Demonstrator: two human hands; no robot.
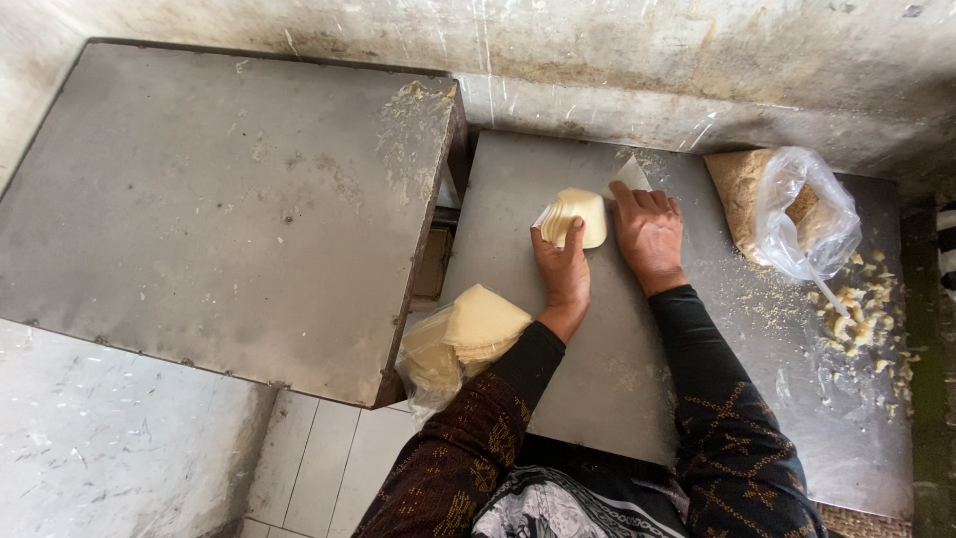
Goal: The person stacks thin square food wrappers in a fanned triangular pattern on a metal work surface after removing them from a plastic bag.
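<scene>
My sleeves (597,438) frame the tray (617,369). My left hand (564,267) pinches the fanned wrappers (576,216); my right hand (649,234) lies flat beside them. A careless tug could scatter them.

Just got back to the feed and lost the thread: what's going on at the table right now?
A person in dark patterned sleeves works at a metal table. The left hand grips a fanned stack of thin pale sheets. The right hand lies flat on the table beside it, fingertips on a single sheet. A bag of more sheets sits at the table's left edge. A clear bag and crumbs lie to the right.
</scene>
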